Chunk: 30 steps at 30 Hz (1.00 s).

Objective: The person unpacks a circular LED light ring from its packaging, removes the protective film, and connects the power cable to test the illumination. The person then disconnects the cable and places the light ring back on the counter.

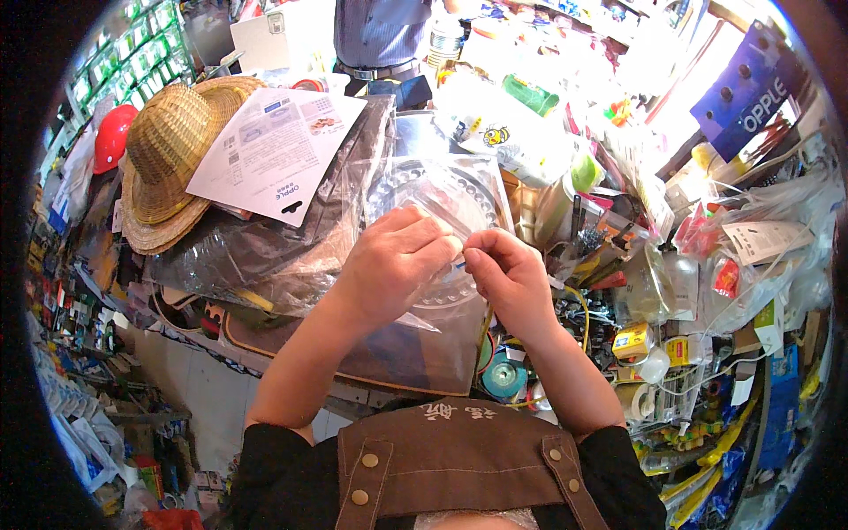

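Observation:
Both hands meet over a clear plastic bag (424, 181) on the counter. Under the bag's film shows a flat round disc with a ring of small dots. My left hand (397, 256) is closed, its back turned up and its fingertips bent inward. Beside it, my right hand (511, 276) pinches with thumb and forefinger. Between the fingertips is something small and dark bluish, too small to name. A white printed card (274, 146) with a hanging slot lies left of my hands, partly over a woven straw hat (172, 141).
A red helmet (115, 139) sits at the far left. Right of my hands are a green round spool-like disc (504, 374), a yellow cable (584, 322), small boxes (632, 340) and heaped goods. Across the counter stands a person in a blue shirt (382, 34).

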Each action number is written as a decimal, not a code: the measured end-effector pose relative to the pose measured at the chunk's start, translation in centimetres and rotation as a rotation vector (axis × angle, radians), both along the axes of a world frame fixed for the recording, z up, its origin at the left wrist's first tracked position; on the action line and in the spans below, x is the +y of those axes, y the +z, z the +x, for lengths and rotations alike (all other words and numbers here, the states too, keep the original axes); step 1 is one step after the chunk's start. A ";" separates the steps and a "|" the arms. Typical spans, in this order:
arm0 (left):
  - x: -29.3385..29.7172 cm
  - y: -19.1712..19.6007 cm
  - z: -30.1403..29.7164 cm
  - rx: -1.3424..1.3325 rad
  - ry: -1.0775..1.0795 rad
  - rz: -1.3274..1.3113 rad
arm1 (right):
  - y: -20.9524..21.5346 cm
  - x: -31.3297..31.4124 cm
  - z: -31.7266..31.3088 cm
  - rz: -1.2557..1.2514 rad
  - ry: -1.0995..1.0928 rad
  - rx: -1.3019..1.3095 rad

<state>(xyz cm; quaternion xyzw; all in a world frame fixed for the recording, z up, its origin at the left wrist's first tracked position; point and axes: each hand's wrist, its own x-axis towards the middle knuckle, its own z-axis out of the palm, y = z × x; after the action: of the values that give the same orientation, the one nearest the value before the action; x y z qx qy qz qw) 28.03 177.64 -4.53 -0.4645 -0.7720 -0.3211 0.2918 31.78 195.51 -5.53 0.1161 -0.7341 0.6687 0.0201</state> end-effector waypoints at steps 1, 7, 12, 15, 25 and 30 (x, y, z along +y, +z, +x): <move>0.0 0.0 0.0 -0.020 -0.005 0.009 | 0.3 -0.1 0.1 0.008 -0.006 -0.008; 0.9 -1.2 -0.1 -0.369 -0.049 0.240 | -0.1 0.2 -0.1 -0.111 -0.062 -0.025; 3.4 -3.8 -0.4 -1.278 -0.445 0.972 | 0.1 -0.1 -2.1 -0.421 -0.073 -0.041; 3.9 -4.2 -0.8 -1.281 -0.582 1.077 | 0.5 -0.1 -2.6 -0.426 -0.085 -0.012; 3.9 -5.0 -0.7 -1.438 -0.706 1.243 | 0.3 -0.3 -3.0 -0.337 -0.068 -0.032; 4.0 -5.4 -0.7 -1.423 -0.717 1.294 | 0.4 -0.4 -2.9 -0.240 -0.019 -0.066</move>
<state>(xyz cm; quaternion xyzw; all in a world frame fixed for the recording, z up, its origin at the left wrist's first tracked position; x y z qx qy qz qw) 27.37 181.66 -9.90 -0.1235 -0.2610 -0.9452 -0.1523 28.87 195.08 -5.11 0.0838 -0.6501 0.7551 0.0159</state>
